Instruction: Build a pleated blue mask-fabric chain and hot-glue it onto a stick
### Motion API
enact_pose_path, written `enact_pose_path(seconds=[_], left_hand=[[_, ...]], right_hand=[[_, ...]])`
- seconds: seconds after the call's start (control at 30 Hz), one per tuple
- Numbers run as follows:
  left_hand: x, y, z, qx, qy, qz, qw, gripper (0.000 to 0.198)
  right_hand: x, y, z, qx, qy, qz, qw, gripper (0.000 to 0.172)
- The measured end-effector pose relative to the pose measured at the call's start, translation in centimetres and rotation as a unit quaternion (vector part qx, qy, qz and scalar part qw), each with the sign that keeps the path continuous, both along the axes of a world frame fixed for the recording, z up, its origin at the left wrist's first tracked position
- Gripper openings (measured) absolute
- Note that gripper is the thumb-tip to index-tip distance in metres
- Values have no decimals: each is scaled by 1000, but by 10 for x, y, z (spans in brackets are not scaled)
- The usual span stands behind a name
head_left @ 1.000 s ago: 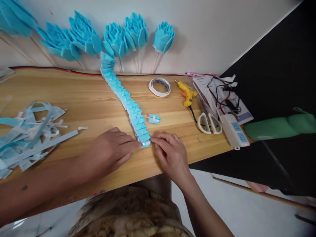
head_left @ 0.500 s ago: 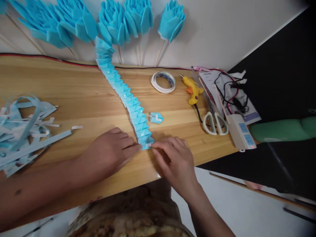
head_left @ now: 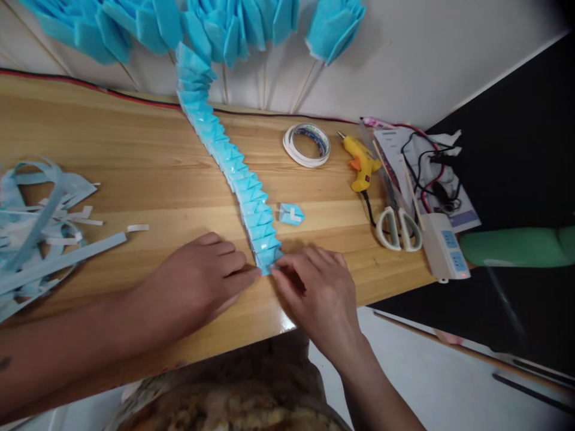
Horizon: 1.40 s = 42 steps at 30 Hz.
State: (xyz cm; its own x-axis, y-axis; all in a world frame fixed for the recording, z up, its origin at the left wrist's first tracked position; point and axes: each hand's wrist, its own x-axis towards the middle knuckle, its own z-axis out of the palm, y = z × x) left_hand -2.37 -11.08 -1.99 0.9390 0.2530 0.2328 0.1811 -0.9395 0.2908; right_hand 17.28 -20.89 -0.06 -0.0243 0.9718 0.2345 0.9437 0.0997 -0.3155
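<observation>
A long blue strip of overlapping folded pieces [head_left: 231,164] runs across the wooden table from the back down to the front. My left hand [head_left: 202,278] is closed, its thumb and forefinger holding the left corner of the strip's near end against the table. My right hand [head_left: 317,293] pinches the same end from the right, thumb and forefinger over the spot with the white tape. What exactly lies between those fingertips is hidden. Just beyond the right hand lies a loose folded blue piece [head_left: 291,214] bearing a bit of white tape.
Blue flowers on sticks [head_left: 336,27] lean along the wall. A tape roll [head_left: 306,145], yellow glue gun [head_left: 359,163], scissors [head_left: 399,229] and power strip [head_left: 444,246] lie at right. Paper scraps [head_left: 40,221] pile up at left. The table's front edge [head_left: 251,340] is close.
My right fingertips have shifted left along the strip's near end, covering the white tape that showed there before. The left hand keeps its hold. The view has shifted slightly.
</observation>
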Motion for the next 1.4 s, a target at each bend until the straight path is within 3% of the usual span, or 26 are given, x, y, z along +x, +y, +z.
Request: enact_pose_path(seconds=[0.2,0.47,1.03,1.4], left_hand=[[0,0,2,4,17,2,1000,27],[-1,0,2,-11,5,-1,1000,30],[-1,-1,2,-12,10,2,1000,30],[-1,0,2,-15,13,2,1000,30]], right_hand=[[0,1,-1,0,0,3,1000,11],[6,-3,-3,-36,76,5,996,11],[-1,0,-5,4,13,10,1000,17],[6,-2,-10,-26,69,-7,997,14]])
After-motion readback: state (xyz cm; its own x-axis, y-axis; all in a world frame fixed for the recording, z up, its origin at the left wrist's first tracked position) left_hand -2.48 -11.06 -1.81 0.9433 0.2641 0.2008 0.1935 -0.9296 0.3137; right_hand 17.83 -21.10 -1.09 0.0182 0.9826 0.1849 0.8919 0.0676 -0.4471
